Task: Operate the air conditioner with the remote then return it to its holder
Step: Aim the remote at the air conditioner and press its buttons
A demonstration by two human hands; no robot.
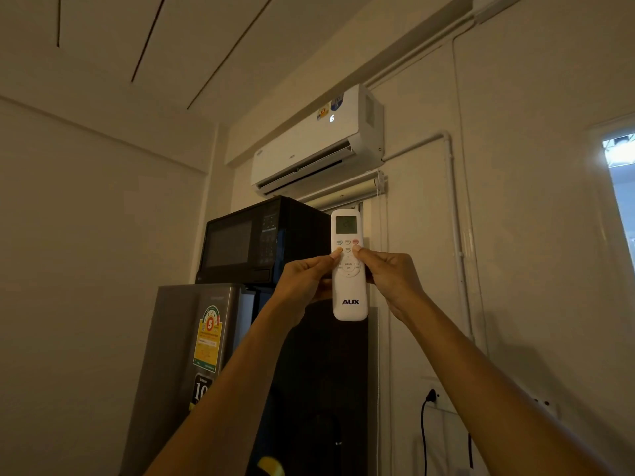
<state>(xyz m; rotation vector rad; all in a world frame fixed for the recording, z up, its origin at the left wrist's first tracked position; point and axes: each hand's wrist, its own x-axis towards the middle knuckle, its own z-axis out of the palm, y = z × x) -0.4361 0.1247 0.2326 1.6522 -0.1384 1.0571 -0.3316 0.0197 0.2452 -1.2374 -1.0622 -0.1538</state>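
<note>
A white remote (349, 293) marked AUX is held upright in front of me, its small screen at the top. My left hand (304, 280) grips its left edge, thumb on a button at the left of the button rows. My right hand (390, 276) grips the right edge, thumb on a button at the right. Above, high on the wall, hangs the white air conditioner (319, 146); its flap is open and a lit digit shows on its front. No remote holder is in view.
A black microwave (254, 240) stands on a grey fridge (192, 355) to the left. A dark window with a rolled blind (347, 192) is behind the remote. Wall sockets with a black plug (431, 396) sit lower right. A bright doorway (622, 187) is at far right.
</note>
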